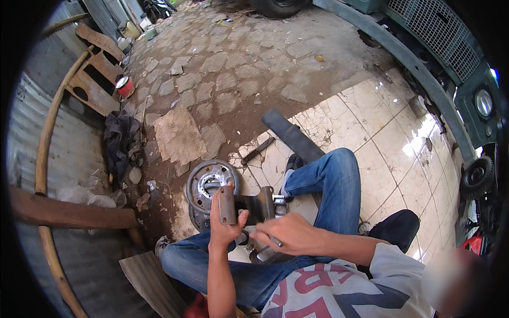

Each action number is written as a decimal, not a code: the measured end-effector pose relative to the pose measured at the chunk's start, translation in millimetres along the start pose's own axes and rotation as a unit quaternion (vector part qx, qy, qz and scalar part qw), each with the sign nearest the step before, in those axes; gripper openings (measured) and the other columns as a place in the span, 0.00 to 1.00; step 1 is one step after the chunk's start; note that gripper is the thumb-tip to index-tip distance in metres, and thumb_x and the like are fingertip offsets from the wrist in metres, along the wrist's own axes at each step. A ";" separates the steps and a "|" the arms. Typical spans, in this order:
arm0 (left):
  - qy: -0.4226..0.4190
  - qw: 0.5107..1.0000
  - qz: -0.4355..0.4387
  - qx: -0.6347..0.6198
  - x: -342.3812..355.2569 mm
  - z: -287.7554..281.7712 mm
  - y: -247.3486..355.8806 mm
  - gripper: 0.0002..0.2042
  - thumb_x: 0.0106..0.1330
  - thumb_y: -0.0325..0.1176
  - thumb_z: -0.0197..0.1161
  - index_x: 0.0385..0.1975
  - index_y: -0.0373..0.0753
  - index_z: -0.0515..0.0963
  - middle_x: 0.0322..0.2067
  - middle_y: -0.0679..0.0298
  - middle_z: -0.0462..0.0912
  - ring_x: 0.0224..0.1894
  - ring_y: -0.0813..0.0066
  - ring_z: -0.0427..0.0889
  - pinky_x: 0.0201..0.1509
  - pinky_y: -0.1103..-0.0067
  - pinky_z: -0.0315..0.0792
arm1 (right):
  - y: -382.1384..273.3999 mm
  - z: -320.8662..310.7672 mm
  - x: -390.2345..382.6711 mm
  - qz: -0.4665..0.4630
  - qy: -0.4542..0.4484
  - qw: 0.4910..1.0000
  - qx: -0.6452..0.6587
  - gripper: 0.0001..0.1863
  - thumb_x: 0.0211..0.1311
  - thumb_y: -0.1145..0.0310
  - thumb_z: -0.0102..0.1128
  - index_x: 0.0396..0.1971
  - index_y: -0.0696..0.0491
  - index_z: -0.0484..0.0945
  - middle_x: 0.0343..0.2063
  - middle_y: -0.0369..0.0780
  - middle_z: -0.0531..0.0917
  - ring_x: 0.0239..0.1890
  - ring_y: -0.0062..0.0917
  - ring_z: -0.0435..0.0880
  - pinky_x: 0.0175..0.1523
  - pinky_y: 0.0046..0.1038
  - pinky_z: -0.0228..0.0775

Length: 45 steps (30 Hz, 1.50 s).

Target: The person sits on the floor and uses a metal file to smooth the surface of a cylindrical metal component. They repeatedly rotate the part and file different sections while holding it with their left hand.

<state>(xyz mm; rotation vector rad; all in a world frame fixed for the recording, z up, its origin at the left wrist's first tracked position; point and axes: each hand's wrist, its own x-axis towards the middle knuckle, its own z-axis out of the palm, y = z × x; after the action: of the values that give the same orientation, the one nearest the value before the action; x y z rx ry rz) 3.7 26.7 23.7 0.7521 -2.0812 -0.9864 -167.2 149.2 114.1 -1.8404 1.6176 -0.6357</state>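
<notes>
My left hand (pixel 222 228) grips a metal bracket (pixel 228 206) with a flat rusty plate, held upright, and a dark cylindrical section (pixel 265 204) at its right. My right hand (pixel 290 232) is closed around a slim metal tool (pixel 275 241), just below and right of the bracket. Behind the bracket, two round steel plates (pixel 204 175) with holes lie on the ground. More metal parts (pixel 268 253) sit between my jeans-clad legs, partly hidden by my hands.
A dark bar (pixel 289 135) lies on cracked tiles (pixel 371 159). Corrugated sheets (pixel 32 132) and a wooden plank (pixel 77 212) line the left. A vehicle bumper (pixel 397 50) curves along the right. A person's dark-trousered knee (pixel 397 228) and blurred head are at lower right.
</notes>
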 end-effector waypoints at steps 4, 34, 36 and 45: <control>0.005 0.999 -0.011 -0.048 2.3 9.2 0.6 0.35 0.56 0.40 0.72 0.62 0.30 0.69 0.54 0.49 0.75 0.54 0.50 0.76 0.61 0.65 0.70 | 37.3 12.3 18.0 -0.016 0.097 0.995 0.008 0.12 0.72 0.62 0.52 0.34 0.53 0.79 0.22 0.45 0.80 0.26 0.43 0.83 0.29 0.41 0.73; -0.038 0.996 0.004 -0.075 5.6 -2.3 4.6 0.32 0.57 0.38 0.69 0.61 0.31 0.72 0.54 0.49 0.76 0.56 0.51 0.76 0.62 0.66 0.68 | 49.6 10.2 1.0 -0.069 -0.020 0.997 0.036 0.13 0.72 0.63 0.52 0.40 0.55 0.82 0.30 0.46 0.85 0.31 0.43 0.84 0.34 0.41 0.75; -0.040 0.996 0.002 -0.076 2.8 -5.1 3.4 0.32 0.56 0.37 0.70 0.61 0.32 0.72 0.54 0.49 0.76 0.56 0.51 0.76 0.62 0.66 0.69 | 38.8 1.2 -5.5 -0.109 -0.074 0.989 0.062 0.12 0.71 0.64 0.53 0.39 0.55 0.82 0.30 0.45 0.85 0.31 0.41 0.84 0.34 0.41 0.75; -0.016 0.996 -0.009 -0.093 4.6 -0.7 -1.3 0.32 0.55 0.34 0.71 0.62 0.34 0.72 0.54 0.49 0.76 0.55 0.52 0.77 0.62 0.67 0.69 | 54.0 12.0 1.1 -0.101 0.001 0.994 0.033 0.09 0.70 0.67 0.53 0.37 0.55 0.80 0.25 0.43 0.81 0.27 0.40 0.82 0.32 0.36 0.75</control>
<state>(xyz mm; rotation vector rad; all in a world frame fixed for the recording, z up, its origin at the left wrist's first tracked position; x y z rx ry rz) 1.8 22.4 24.6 0.6647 -1.9794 -1.1898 -196.6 145.5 67.4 -1.9696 1.4053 -0.7691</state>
